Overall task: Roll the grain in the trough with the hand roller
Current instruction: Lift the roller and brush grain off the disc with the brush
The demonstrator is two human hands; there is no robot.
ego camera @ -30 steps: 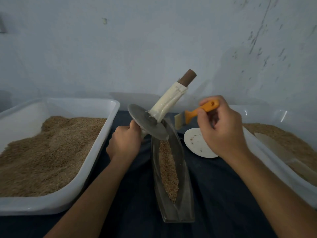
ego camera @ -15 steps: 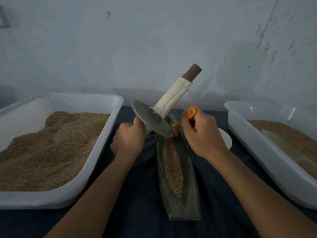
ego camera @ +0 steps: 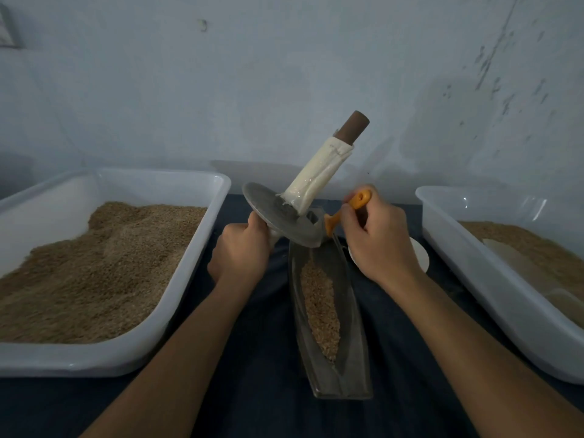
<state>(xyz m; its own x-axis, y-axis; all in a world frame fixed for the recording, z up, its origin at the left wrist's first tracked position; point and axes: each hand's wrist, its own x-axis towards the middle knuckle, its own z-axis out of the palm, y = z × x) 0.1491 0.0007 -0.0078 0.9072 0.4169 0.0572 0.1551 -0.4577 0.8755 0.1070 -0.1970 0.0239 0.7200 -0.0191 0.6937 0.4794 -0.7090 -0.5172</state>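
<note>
A narrow boat-shaped metal trough lies lengthwise in the middle of the dark cloth, with a strip of brown grain along its bottom. The hand roller, a grey metal disc on an axle wrapped in cream cloth with a brown end, is tilted up over the trough's far end. My left hand grips its lower handle, which is hidden in my fist. My right hand holds an orange-handled brush against the disc's right rim; its bristles are hidden behind the disc.
A white tub heaped with grain stands on the left. Another white tub with grain and a pale scoop stands on the right. A small white dish peeks out behind my right hand. A grey wall rises behind.
My right hand brought the brush from above the white dish leftward to the roller's disc and has now lifted slightly there. The left hand keeps the roller tilted.
</note>
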